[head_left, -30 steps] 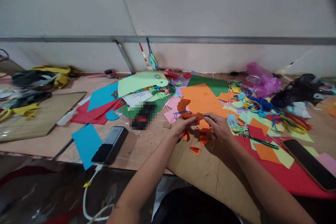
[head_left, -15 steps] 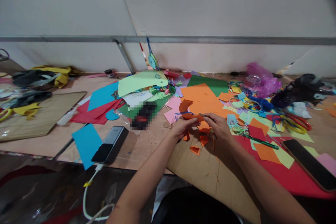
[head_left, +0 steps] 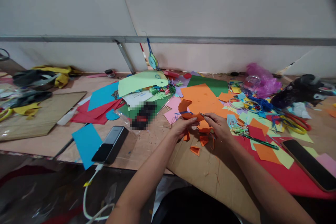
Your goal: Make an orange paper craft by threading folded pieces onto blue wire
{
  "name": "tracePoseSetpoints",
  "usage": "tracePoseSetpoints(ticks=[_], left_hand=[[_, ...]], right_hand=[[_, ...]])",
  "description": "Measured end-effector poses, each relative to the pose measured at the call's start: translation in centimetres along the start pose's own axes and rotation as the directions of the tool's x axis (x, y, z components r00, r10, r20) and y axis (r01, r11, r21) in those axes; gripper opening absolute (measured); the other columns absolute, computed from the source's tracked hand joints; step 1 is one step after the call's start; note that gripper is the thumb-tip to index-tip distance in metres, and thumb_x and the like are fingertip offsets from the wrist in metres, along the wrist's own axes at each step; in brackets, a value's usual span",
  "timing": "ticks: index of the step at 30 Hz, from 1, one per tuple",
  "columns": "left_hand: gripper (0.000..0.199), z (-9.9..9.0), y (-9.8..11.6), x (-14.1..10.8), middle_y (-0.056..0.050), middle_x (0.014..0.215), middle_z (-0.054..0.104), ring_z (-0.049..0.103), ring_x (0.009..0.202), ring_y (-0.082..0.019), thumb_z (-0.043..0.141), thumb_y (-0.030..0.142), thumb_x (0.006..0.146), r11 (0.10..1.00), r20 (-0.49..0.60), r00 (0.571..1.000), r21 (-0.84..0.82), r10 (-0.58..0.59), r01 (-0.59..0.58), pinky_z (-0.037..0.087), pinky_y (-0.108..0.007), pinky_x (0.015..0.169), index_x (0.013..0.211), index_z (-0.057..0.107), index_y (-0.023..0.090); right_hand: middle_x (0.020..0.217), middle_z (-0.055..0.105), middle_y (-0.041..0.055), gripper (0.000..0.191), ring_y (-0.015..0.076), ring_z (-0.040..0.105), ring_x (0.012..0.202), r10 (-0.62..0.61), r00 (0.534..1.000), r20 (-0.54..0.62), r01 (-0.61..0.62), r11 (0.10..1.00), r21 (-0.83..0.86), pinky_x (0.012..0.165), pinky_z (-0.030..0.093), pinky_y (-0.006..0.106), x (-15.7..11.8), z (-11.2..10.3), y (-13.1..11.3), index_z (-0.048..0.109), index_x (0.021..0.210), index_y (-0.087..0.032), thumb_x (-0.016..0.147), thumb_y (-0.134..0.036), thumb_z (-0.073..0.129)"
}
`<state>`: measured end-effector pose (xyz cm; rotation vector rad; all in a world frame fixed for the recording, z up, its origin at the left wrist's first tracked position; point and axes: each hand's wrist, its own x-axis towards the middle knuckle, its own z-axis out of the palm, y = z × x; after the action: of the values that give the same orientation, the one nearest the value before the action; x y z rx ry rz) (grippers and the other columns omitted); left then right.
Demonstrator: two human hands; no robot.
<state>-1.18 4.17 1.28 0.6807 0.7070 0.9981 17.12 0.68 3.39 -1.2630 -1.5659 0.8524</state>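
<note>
My left hand (head_left: 183, 128) is pinched tight on a bit of orange paper (head_left: 185, 105), right in front of me, up over the brown cardboard (head_left: 210, 178) on the desk (head_left: 143, 150). My right hand (head_left: 218, 125) is closed on a thin tool (head_left: 202, 114) with its tip at the paper; most of it is hidden by my fingers. Small orange scraps (head_left: 194, 150) lie on the cardboard under my hands. At the back, to the right, a clear jar (head_left: 252, 82) sits against a crinkly pink bag (head_left: 269, 83). I can't tell if anything is in the jar. Next to them is a black bag (head_left: 295, 92), and I can't see what it holds. Over on the left, near the wall (head_left: 78, 57), there's a little pot (head_left: 109, 73) with a dark top, so its inside is hidden.
</note>
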Motion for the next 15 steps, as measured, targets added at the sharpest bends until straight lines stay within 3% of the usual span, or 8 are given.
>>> tracePoseSetpoints(ticks=[10,15], left_hand=[[0.048,-0.38,-0.39,0.18,-0.007,0.079,0.075,0.07,0.066,-0.014,0.099,0.03,0.047,1.0,-0.004,1.0,-0.007,-0.007,0.007,0.056,-0.028,0.072,0.085,0.075,0.01],[0.049,-0.21,-0.23,0.15,-0.006,0.079,0.075,0.07,0.067,-0.014,0.099,0.03,0.046,1.0,-0.009,1.0,-0.016,-0.008,0.007,0.056,-0.027,0.072,0.085,0.075,0.011]], right_hand=[[0.094,0.075,0.0025,0.028,0.0211,0.066,0.088,-0.005,1.0,0.017,0.005,1.0,0.005,0.079,0.048,0.03,-0.13,0.04,-0.01,0.076,0.095,-0.023,0.09,-0.046,0.061],[0.083,0.07,0.0015,0.031,0.0178,0.06,0.074,0.011,1.0,-0.001,-0.011,1.0,-0.007,0.066,0.045,0.028,-0.03,-0.07,-0.02,0.076,0.097,-0.022,0.09,-0.047,0.06]])
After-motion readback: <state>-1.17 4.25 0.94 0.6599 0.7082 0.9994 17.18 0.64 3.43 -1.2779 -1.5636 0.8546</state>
